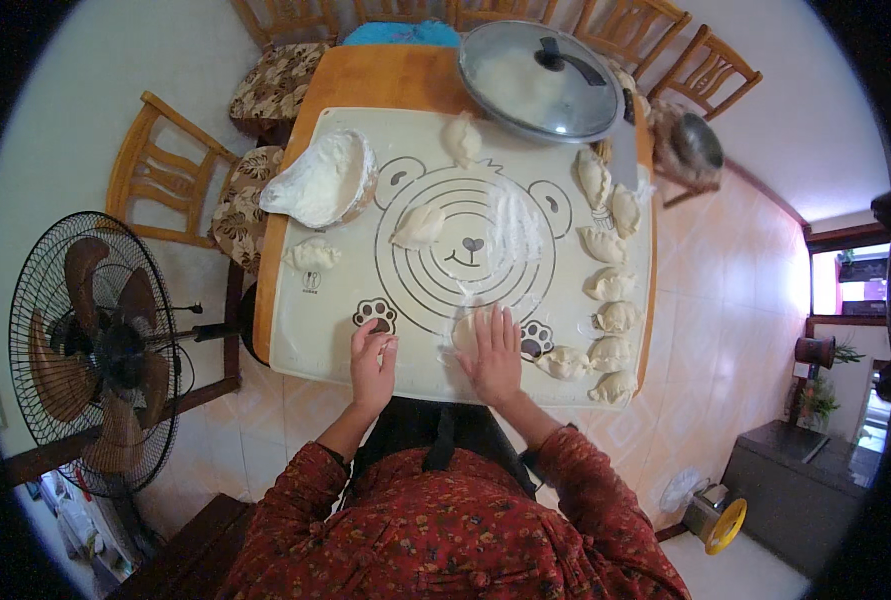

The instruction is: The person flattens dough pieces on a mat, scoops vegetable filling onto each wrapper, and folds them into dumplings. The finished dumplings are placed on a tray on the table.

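Observation:
My right hand (496, 356) lies flat, fingers stretched out, over a pale round of dough (466, 334) at the near side of the white bear-print silicone mat (430, 367). Part of the dough is hidden beneath the palm. My left hand (373, 369) hovers by the left paw print, its fingers loosely bent and nothing visible in them. Ahead of it, a folded dough piece (420, 227) rests on the bear's face. One filled dumpling (313, 256) sits at the mat's left, another (462, 140) near its far edge. Several pleated dumplings (612, 319) line the right side.
A flour-dusted bowl (325, 180) of flour stands at the mat's left. A large pan with a glass lid (541, 82) occupies the table's far right. White flour (514, 225) streaks the mat. Wooden chairs (171, 172) surround the table; a standing fan (100, 352) is at the left.

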Available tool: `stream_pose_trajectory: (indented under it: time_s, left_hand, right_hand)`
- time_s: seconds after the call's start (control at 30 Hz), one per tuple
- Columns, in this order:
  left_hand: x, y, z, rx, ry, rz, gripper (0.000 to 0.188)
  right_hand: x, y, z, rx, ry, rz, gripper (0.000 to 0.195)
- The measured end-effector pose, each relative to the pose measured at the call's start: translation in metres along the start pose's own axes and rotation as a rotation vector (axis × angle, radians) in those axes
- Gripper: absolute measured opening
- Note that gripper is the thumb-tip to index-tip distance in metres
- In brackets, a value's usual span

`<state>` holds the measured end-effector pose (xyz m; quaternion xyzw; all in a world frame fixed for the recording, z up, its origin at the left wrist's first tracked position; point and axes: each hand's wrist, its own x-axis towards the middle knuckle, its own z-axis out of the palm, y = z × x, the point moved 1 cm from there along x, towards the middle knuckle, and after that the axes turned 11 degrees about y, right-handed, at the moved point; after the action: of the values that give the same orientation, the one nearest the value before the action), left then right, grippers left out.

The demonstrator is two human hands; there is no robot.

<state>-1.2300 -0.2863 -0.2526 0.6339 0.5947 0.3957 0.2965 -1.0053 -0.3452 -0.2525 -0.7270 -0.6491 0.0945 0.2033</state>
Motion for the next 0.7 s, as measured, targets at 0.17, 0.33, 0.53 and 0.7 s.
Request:
stream_pose_trajectory:
  time_s: [0.17,0.33,0.53,0.7]
  left_hand:
    - [-0.002,0.0,0.003,-0.054,-0.046,-0.069,0.015]
    - [-0.003,0.002,-0.001,-0.042,-0.047,-0.068,0.015]
    - [-0.011,-0.003,-0.002,-0.016,-0.074,-0.071,0.014]
    - [0.002,0.005,-0.003,0.064,-0.077,-0.005,0.014]
  right_hand:
    - [-0.013,-0.008,0.032,-0.018,0.012,-0.002,0.074]
    - [0.015,0.044,-0.004,0.1,-0.213,-0.666,0.072]
    - [0.007,0.005,0.002,0.112,-0.094,-0.27,0.089]
    - [0.018,-0.006,0.028,-0.093,-0.122,-0.222,0.095]
